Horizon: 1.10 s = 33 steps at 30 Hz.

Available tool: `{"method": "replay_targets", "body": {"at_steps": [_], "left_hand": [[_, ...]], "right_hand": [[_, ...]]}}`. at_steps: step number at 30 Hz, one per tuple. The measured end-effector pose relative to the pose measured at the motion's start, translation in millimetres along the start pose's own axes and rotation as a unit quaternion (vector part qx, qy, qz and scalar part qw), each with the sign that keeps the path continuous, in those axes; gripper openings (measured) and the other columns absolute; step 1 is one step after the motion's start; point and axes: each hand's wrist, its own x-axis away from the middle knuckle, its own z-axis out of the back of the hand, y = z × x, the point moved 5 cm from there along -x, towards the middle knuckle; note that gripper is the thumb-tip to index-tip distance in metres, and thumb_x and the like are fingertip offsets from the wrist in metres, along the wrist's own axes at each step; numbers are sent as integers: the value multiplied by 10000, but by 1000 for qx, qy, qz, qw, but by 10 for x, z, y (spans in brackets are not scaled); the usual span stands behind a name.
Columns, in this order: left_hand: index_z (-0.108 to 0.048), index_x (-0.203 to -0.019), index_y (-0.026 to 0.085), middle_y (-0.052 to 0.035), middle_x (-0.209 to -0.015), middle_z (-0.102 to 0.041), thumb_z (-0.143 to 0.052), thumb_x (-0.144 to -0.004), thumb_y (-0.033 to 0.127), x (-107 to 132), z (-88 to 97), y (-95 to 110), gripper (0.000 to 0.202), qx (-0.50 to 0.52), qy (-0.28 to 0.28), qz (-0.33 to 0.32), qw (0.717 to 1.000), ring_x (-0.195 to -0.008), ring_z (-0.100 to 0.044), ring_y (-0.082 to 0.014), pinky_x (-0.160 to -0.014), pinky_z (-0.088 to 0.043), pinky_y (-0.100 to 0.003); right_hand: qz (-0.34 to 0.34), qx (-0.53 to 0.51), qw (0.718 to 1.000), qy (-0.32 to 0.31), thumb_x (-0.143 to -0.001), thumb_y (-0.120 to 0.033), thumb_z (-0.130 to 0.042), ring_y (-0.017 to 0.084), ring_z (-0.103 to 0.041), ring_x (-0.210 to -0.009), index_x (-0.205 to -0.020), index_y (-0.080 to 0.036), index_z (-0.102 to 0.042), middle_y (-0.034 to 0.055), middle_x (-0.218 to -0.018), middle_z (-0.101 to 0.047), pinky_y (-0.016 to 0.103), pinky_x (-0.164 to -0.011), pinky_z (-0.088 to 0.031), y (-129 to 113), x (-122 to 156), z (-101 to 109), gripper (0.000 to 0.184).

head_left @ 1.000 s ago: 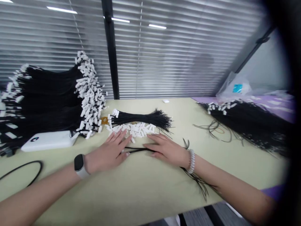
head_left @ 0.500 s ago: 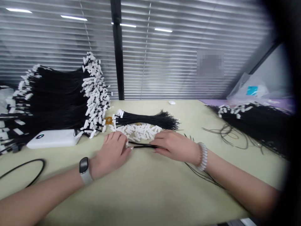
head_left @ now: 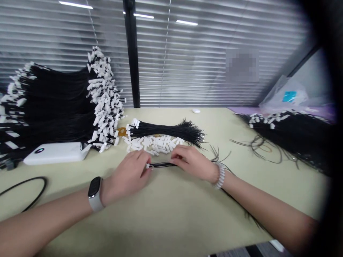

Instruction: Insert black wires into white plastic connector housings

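Observation:
A few thin black wires stretch between my two hands, just above the table. My left hand pinches their left end, where a small white connector shows at the fingertips. Thumb and fingers of my right hand close on the wires farther right, and loose wire ends come out behind that hand. Just beyond both hands lies a pile of loose white connector housings. Behind the pile rests a bundle of black wires with white connectors on its left end.
A tall stack of black cables with white connectors stands at the left, behind a white power bank. On the right lies another heap of black wires beside a clear plastic bag. A black cable loop is at the left front.
My right hand has shifted slightly left along the wires, its fingers more pinched. The white connector now shows more plainly at my left fingertips. The camera view has tilted down a little.

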Motion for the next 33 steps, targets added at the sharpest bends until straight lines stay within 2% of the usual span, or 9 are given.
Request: {"method": "replay_targets", "body": {"at_steps": [3,8,10,13,17,20,24,29,33], "left_hand": [[-470,-873,195,-9,-728,-537,-363,-840,207,104,45,224,112,72,-59,9,996,-628,-478,-154,-561,-337,-278],[-497,-818,206,3,-773,-578,-399,-837,196,287,70,476,100,224,-84,22,971,-687,-508,-136,-583,-368,-248],[-483,-828,214,18,-709,-572,-396,-850,223,333,1,460,90,308,-102,70,943,-646,-523,-124,-561,-384,-236],[-448,-874,229,39,-683,-547,-400,-862,289,358,-118,405,77,442,-109,144,879,-620,-557,-111,-564,-426,-229],[-434,-879,222,40,-738,-531,-464,-839,302,329,-219,380,95,544,-100,184,812,-683,-599,-108,-650,-467,-244],[-430,-823,199,40,-701,-517,-489,-827,315,316,-276,371,130,582,-108,203,780,-708,-607,-111,-694,-476,-250],[-443,-815,188,26,-740,-534,-470,-834,362,307,-311,333,178,604,-100,207,763,-743,-621,-125,-727,-486,-277],[-433,-817,182,22,-810,-531,-441,-853,364,284,-330,262,186,635,-64,236,732,-725,-628,-108,-731,-495,-282],[-412,-848,194,31,-814,-527,-439,-862,334,268,-339,251,143,666,-49,240,704,-723,-626,-97,-748,-496,-289]], "right_hand": [[4,17,1000,22,-880,-283,-419,123,-507,-818,-915,-192,-559,36,-876,-557,236,-697,-395,-101,-178,-22,170],[19,65,997,31,-832,-382,-487,188,-469,-846,-903,-139,-566,95,-922,-523,302,-704,-368,-285,-514,-176,265],[25,83,996,26,-848,-312,-470,205,-457,-870,-861,-124,-570,108,-924,-521,318,-722,-352,-317,-585,-204,213],[25,102,994,12,-874,-233,-410,207,-449,-883,-844,-112,-568,117,-935,-520,322,-727,-338,-316,-604,-208,202],[26,127,992,-3,-847,-324,-479,212,-453,-890,-937,-124,-545,105,-966,-522,336,-753,-339,-324,-556,-218,230],[33,145,989,-6,-821,-331,-525,219,-456,-904,-970,-131,-529,101,-968,-523,342,-769,-343,-369,-544,-241,250],[49,141,989,-5,-839,-290,-493,218,-463,-886,-939,-142,-535,95,-944,-529,338,-741,-354,-427,-587,-278,183],[40,60,997,18,-854,-211,-447,191,-493,-854,-830,-125,-541,93,-896,-557,310,-728,-369,-387,-639,-176,130],[-38,-96,992,75,-878,-201,-405,100,-526,-700,-1029,-154,-480,13,-799,-583,228,-654,-399,-298,-485,129,175]]}}
